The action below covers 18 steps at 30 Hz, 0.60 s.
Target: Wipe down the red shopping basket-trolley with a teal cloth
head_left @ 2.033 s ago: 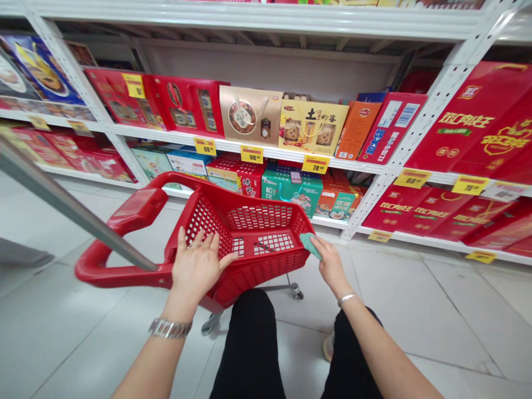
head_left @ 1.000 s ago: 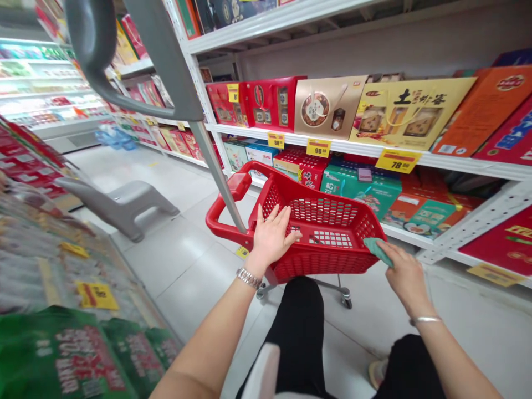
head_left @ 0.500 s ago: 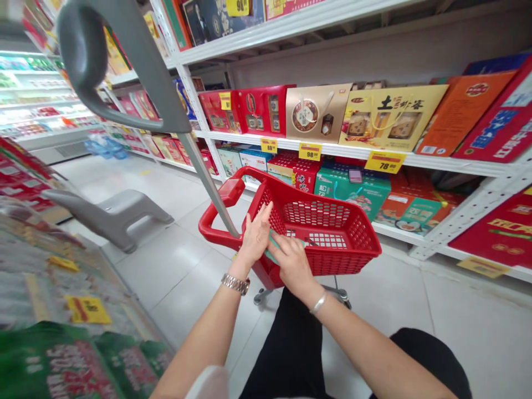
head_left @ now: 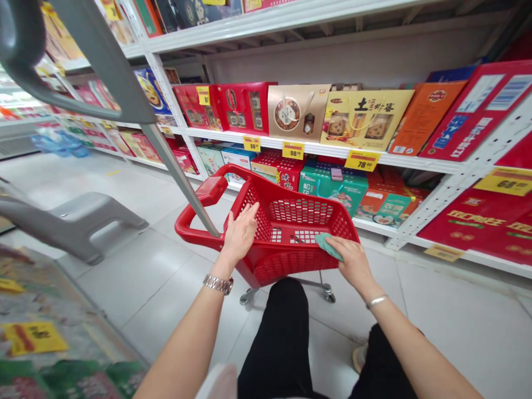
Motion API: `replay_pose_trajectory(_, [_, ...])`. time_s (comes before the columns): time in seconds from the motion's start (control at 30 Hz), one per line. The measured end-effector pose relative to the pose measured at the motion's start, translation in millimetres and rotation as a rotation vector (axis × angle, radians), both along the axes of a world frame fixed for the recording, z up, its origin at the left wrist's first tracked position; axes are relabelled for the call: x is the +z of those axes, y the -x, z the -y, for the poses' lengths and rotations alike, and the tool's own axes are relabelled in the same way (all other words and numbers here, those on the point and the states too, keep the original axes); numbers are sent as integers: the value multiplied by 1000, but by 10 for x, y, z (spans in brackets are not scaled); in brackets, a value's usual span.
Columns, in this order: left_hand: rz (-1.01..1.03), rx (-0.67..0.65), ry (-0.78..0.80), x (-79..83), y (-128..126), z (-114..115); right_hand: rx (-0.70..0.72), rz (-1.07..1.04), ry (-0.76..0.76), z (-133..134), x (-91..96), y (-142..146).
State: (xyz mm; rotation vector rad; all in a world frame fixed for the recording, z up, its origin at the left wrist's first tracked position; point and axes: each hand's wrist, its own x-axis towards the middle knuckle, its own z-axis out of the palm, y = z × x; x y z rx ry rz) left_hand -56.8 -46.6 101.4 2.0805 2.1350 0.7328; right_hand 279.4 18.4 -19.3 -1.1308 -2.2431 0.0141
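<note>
A red plastic shopping basket on a wheeled frame (head_left: 286,269) stands in front of me, and nothing shows inside it. My left hand (head_left: 240,235) rests with spread fingers on its near left wall. My right hand (head_left: 355,265) sits on the basket's right rim, pressing a small teal cloth (head_left: 328,246) against it. A grey metal pole with a curved handle (head_left: 124,88) rises from the basket's left side toward the upper left.
White metal shelves (head_left: 316,149) with boxed gift sets and yellow price tags run along the right. A grey plastic step stool (head_left: 70,224) stands on the tiled floor (head_left: 141,282) at left. A low merchandise display (head_left: 37,338) lies at the lower left.
My right hand has moved back rightward with the cloth, away from my left hand and onto the right rim. The basket and shelves sit further left and lower in view.
</note>
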Motion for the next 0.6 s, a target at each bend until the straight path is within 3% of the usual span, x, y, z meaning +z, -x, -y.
replay_pose_trajectory(0.13, [-83,16,45,24,-16,-182,-82,-12,94,-173,63,-186])
replay_pose_trajectory(0.27, [-216,66,44,6,-57,-379,-65,-31,158,-195,115,-165])
replay_pose_trajectory(0.43, [-443,99,-9,-89,8,-596,-57,-97,112,54,38,-76])
replay_pose_trajectory(0.6, [-477,80,14,-64,216,-831,-19,-173,67,368,-21,93])
